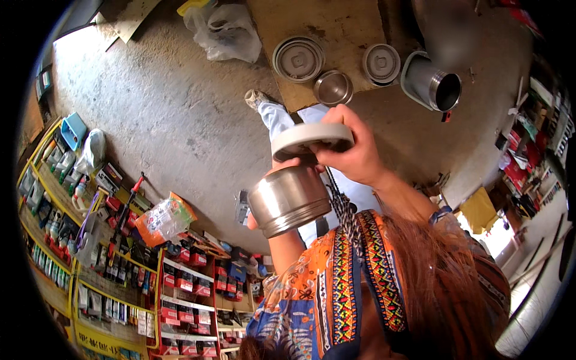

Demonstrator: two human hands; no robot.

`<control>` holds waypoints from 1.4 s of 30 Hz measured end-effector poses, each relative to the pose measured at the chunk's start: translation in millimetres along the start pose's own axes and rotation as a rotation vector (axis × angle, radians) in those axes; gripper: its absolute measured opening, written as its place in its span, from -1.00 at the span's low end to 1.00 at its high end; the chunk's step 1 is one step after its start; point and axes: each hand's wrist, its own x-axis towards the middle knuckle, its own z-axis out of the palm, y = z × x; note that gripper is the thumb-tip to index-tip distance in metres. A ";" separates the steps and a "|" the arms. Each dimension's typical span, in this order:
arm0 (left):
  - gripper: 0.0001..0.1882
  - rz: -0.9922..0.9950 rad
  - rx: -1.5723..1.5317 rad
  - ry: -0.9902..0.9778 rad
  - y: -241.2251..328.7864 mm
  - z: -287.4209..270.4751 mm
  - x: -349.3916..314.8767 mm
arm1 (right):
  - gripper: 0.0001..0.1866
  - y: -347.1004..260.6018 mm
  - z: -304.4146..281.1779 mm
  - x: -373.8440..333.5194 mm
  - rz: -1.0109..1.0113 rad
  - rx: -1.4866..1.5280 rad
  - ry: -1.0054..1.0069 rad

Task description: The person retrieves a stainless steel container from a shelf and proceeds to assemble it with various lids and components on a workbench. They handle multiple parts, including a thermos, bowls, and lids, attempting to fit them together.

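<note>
My left hand (287, 163) is closed around a brushed-steel food container (288, 201), held tilted before my chest with its ridged rim toward me. Most of that hand is hidden behind the steel. Just beyond the container, my right hand (354, 149) grips a round pale grey lid (309, 135) by its edge. The lid is tilted, apart from the ridged rim. On the board beyond my knees are a larger round grey lid (298, 59), a small steel bowl (333, 88) and another round grey lid (381, 64). Right of them lies a steel canister (423, 81) with a grey handle, its dark mouth showing.
A brown board-topped table (336, 24) stands ahead of me. Beside it is a crumpled clear plastic bag (225, 36). Yellow shelves (102, 282) and a red rack (186, 294) full of goods stand at the left. More packed shelves (528, 144) line the right.
</note>
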 end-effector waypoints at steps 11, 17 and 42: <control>0.42 0.040 0.099 0.322 -5.0 -55.8 -34.5 | -0.56 43.6 -4.4 13.6 0.033 -0.292 0.204; 0.05 0.070 0.013 0.357 -7.0 -59.3 -28.2 | -0.45 63.9 -5.5 23.1 -0.043 -0.477 0.308; -0.13 0.193 -0.226 0.340 5.0 -53.1 -13.6 | -0.78 129.8 -59.6 132.7 -0.360 -1.202 0.034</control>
